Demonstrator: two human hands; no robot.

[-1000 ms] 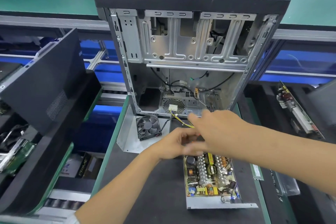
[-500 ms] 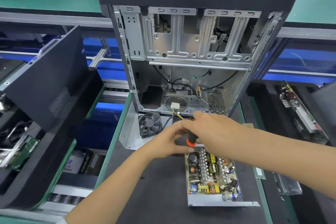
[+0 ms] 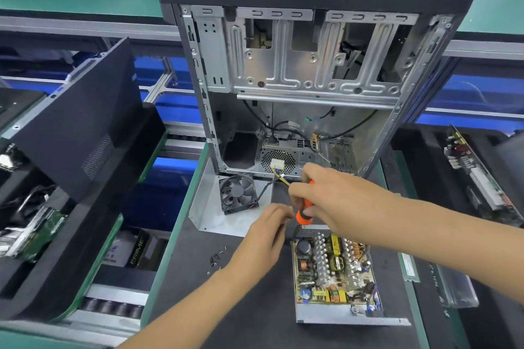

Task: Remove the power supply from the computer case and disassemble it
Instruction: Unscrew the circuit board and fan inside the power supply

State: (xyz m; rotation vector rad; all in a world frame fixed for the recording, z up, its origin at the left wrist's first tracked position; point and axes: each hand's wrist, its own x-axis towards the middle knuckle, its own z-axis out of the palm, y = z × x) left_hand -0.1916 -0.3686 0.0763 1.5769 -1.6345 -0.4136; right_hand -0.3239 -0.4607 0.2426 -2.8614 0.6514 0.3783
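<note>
The opened power supply point(image 3: 334, 278) lies on the black mat, its circuit board bare in a metal tray. Behind it lies its metal cover point(image 3: 209, 215) with a black fan point(image 3: 238, 193) on it. The empty computer case point(image 3: 306, 76) stands upright at the back. My right hand point(image 3: 334, 201) grips an orange-handled screwdriver point(image 3: 304, 214) just above the supply's far edge. My left hand point(image 3: 263, 238) hovers beside the screwdriver's lower end with curled fingers; what it holds, if anything, is hidden. A white connector point(image 3: 277, 164) on yellow wires sits at the case's base.
Several small screws point(image 3: 217, 258) lie on the mat left of my left hand. A black side panel point(image 3: 76, 127) leans at the left. Trays of circuit boards point(image 3: 476, 176) sit at the right, and a memory stick point(image 3: 409, 268) lies on the green edge.
The screwdriver has come into my right hand over the last second. My left hand has drawn back toward me and to the left, away from my right hand.
</note>
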